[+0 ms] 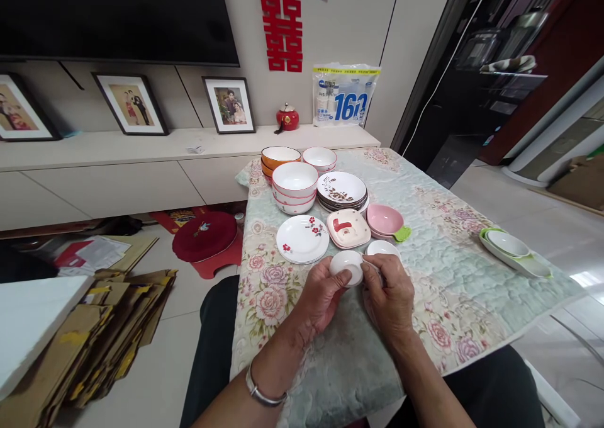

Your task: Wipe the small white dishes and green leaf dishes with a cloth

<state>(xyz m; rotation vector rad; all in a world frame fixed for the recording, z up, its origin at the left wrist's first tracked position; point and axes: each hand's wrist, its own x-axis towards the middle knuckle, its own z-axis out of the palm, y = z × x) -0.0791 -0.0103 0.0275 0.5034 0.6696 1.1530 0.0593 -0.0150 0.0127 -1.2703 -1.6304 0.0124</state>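
Note:
A small white dish [346, 263] is held up over the near part of the table, its shallow side tipped toward me. My left hand [324, 294] grips it from the left, the thumb pressed on its face. At the dish's right rim, the fingers of my right hand [391, 289] are pinched together; whether anything else is between them is hidden. Just beyond my right fingers lies another small white dish [383, 247], partly covered. Close ahead are white plates with red flowers [302, 239], a squarish patterned dish [348, 228] and pink bowls with a green leaf handle [384, 219].
Stacked white bowls [295, 189], orange bowls [280, 157] and brown-flowered plates [341, 187] stand farther back on the floral tablecloth [274, 299]. Green-rimmed dishes [509, 245] sit near the right edge. A red stool [205, 236] and flattened cardboard [113, 327] are on the left floor.

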